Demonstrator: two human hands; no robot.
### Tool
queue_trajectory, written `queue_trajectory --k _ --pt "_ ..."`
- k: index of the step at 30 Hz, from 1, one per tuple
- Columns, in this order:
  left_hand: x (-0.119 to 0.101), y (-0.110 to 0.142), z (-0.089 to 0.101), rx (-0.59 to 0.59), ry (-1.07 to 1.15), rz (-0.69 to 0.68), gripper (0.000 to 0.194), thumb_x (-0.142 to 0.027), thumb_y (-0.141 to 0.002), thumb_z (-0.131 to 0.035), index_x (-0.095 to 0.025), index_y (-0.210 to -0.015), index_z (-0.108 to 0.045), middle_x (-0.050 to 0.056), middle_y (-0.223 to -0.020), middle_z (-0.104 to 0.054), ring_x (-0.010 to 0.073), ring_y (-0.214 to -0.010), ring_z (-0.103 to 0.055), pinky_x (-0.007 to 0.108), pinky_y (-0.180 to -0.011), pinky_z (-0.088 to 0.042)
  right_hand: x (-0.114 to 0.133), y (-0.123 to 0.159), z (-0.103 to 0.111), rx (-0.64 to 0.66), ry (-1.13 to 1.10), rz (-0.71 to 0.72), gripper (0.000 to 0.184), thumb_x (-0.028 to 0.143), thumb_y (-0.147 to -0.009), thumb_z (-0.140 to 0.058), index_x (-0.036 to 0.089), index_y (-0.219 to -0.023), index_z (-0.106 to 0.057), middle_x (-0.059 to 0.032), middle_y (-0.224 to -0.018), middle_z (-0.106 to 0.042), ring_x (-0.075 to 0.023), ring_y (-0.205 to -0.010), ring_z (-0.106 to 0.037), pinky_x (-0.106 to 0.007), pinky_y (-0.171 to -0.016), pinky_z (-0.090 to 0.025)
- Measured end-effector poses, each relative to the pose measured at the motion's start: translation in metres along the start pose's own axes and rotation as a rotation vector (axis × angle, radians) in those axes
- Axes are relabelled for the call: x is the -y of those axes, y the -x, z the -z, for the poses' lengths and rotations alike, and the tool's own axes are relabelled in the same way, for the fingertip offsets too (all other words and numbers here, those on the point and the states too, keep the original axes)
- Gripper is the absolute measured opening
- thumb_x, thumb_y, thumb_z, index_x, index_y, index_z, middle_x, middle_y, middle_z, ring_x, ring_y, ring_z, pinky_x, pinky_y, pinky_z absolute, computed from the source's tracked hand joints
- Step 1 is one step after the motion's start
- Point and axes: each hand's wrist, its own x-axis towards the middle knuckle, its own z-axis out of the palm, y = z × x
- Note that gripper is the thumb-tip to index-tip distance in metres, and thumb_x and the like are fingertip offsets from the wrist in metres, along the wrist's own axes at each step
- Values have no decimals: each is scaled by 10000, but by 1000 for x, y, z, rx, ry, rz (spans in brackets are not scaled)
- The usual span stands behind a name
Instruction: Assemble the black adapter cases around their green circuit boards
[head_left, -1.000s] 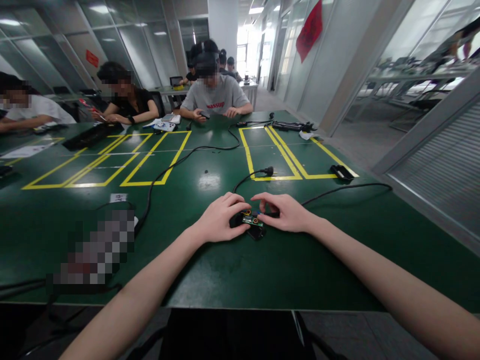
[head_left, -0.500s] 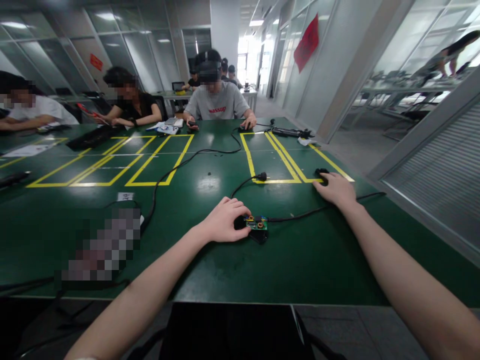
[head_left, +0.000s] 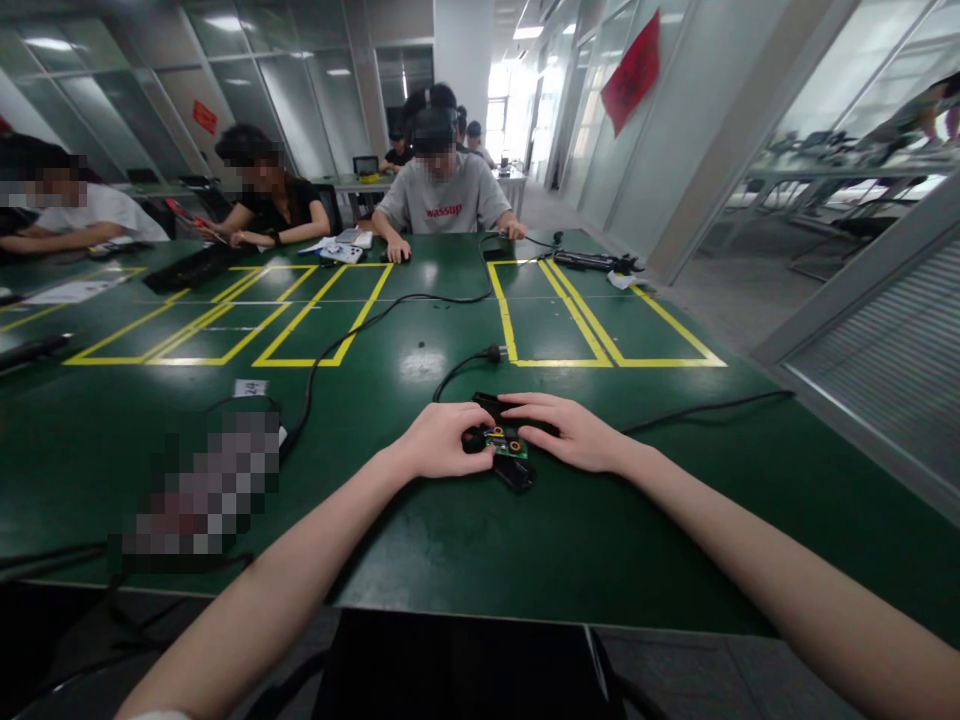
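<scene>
My left hand (head_left: 442, 440) is closed on the left end of a small green circuit board (head_left: 514, 448) with copper-wound coils and a dark part at its end. Stretched out, the fingers of my right hand (head_left: 571, 430) reach to the board's right end and the edge of a black plastic case half (head_left: 487, 402). That case half lies just behind the board, partly covered by both hands. Another black plastic piece (head_left: 517, 474) sits under the board's front edge. A black cord (head_left: 705, 408) runs off to the right from behind my right hand.
A plug (head_left: 493, 353) on a short cord lies beyond my hands. Yellow tape outlines (head_left: 562, 362) mark the green table (head_left: 637, 540). To the left lies a blurred-out object (head_left: 210, 490) with cables. Across the table, a person (head_left: 446, 195) and others sit at work.
My right hand left the board, reached to the black case half at the far right, and came back. The case half now lies behind the board. My left hand stayed on the board.
</scene>
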Motion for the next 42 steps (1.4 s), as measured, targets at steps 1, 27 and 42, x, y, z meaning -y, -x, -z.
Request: queue_trajectory --k 1,27,42 --pt "1 0 1 -11 -9 5 207 -323 -836 -662 -214 -1003 -719 24 -911 -769 175 -747 -704 260 -691 -527 -1 1 2 -13 26 14 374 446 -999 -571 263 -1304 -686 -110 -1493 -597 -296 -1360 -581 -504 -1152 -467" --pt "20 -2 12 21 -88 102 209 -316 -768 -693 -194 -931 -739 14 -845 -770 172 -697 -684 248 -646 -474 33 -7 -4 -138 218 348 192 374 -961 -662 193 -945 -723 -91 -986 -763 -219 -870 -705 -366 -767 -521" --pt "27 -1 9 -33 -71 33 192 -320 -776 -705 -194 -917 -735 61 -1096 -680 200 -883 -695 300 -774 -551 -4 -9 -9 -82 111 113 291 362 -962 -646 234 -1217 -703 -131 -1355 -674 -286 -1244 -652 -498 -1056 -540"
